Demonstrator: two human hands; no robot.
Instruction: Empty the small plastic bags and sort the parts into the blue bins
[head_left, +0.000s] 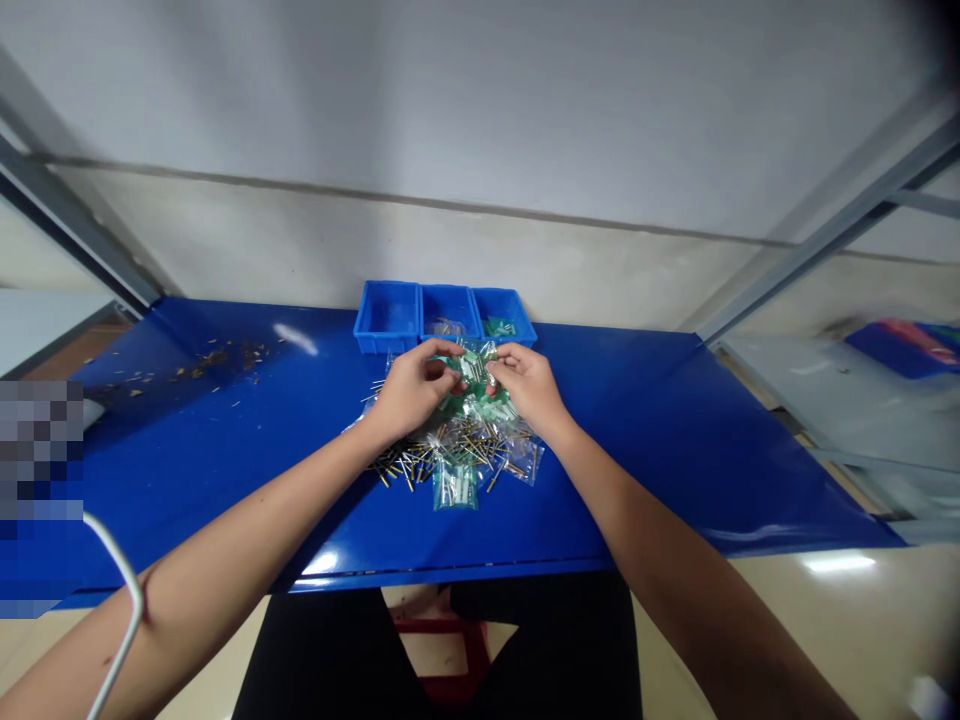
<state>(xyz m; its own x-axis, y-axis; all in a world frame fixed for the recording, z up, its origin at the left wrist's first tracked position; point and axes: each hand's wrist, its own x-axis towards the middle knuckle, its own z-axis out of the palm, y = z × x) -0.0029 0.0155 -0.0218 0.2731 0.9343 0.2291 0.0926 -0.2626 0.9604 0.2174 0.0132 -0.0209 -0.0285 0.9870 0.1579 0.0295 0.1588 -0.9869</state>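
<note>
The scene is backed by a pale wall (480,120), against which a blue table (660,430) is set. The table is flanked at each side by a grey metal upright, the left one (82,225) and the right one (810,255) both being seen leaning by the camera's wide view. At the table's far edge, three blue bins are placed side by side: small items are seen in the middle bin (450,290) and green-tinted contents in the right bin (496,296), while the bare floor of the left bin (388,305) is exposed. A heap of thin metal pins (409,465), dark and brassy, is spread nearer the person, mixed with clear and green packets. Over its far part, a green packet (474,368) is held between the hands. Its left edge is pinched by the left hand (416,388), the fingers curled and a gap left behind the tips; its right edge is gripped by the right hand (529,380), thumb and forefinger nearly together. Another green packet (455,487) is found at the heap's near edge. Small debris (214,362) is scattered at the table's left.
</note>
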